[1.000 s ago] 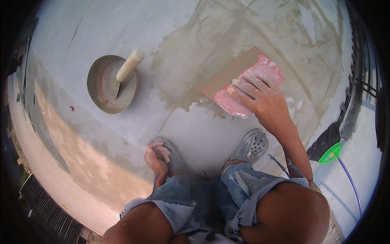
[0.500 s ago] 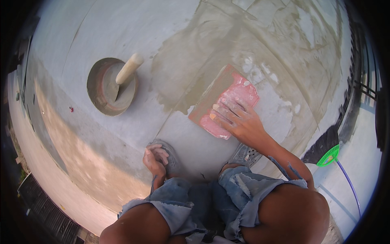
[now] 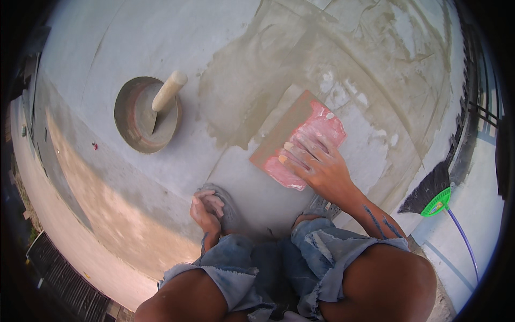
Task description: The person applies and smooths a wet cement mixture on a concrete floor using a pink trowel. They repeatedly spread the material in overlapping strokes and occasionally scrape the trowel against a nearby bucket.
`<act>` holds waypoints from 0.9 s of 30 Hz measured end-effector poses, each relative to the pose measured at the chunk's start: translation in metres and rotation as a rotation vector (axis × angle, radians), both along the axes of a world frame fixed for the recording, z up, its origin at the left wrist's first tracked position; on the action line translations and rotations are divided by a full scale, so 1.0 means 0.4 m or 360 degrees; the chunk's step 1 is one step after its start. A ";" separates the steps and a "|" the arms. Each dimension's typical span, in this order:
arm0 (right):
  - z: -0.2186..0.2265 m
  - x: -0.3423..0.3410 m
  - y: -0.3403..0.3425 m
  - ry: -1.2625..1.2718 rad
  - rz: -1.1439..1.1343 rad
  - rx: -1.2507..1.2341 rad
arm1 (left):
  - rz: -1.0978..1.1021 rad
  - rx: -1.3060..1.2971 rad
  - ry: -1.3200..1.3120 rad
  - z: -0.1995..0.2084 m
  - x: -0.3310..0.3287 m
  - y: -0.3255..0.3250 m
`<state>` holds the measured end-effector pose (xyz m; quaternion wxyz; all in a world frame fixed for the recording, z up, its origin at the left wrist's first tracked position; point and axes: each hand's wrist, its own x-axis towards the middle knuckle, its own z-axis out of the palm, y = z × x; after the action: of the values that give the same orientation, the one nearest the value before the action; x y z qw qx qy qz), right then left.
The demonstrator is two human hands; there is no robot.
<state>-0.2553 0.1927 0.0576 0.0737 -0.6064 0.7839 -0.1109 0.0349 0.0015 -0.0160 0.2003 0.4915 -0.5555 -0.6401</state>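
Observation:
My right hand (image 3: 316, 163) grips a wide pink scraper (image 3: 327, 126), its fingers spread over the smeared upper face. The scraper's long grey-brown edge lies toward the far left, on the floor at the border of a wet, grey-brown patch of skim coat (image 3: 244, 102). Beside my left shoe (image 3: 230, 212), my left hand (image 3: 206, 209) hangs with loosely bent fingers and shows nothing in it. Farther left stands a round metal pan (image 3: 126, 121) with grey residue inside. A trowel with a pale wooden handle (image 3: 170, 90) rests in it, the handle leaning over the rim.
To the right lies a broom with black bristles (image 3: 426, 190), a green head (image 3: 435, 203) and a purple stick (image 3: 461, 241). A dark grate (image 3: 67, 279) is at the lower left. My right shoe (image 3: 317, 206) is partly hidden beneath my right arm.
My right hand has drawn the scraper slightly toward me and to the right, off the wet patch's edge. The left hand, pan and trowel have stayed put.

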 end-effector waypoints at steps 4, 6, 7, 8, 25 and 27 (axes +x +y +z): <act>-0.004 0.011 0.016 -0.0032 -0.0031 0.0022 | -0.0004 0.0039 -0.0027 -0.003 0.002 0.002; -0.006 0.015 0.014 -0.0048 -0.0038 0.0042 | -0.0008 0.0030 -0.0038 -0.003 0.003 0.001; -0.006 0.016 0.013 -0.0058 -0.0044 0.0045 | -0.0006 0.0036 -0.0042 -0.002 0.004 0.002; -0.006 0.016 0.013 -0.0065 -0.0050 0.0049 | -0.0004 0.0043 -0.0043 -0.001 0.004 0.002; -0.010 0.010 -0.028 -0.0046 -0.0016 -0.0013 | 0.0012 0.0041 -0.0048 0.006 -0.003 0.007; -0.011 0.008 -0.040 -0.0042 -0.0003 -0.0012 | 0.0006 0.0036 -0.0037 0.006 -0.005 0.005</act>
<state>-0.2522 0.1767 0.0531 0.0816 -0.6045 0.7830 -0.1218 0.0328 0.0037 -0.0134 0.1895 0.5021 -0.5497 -0.6402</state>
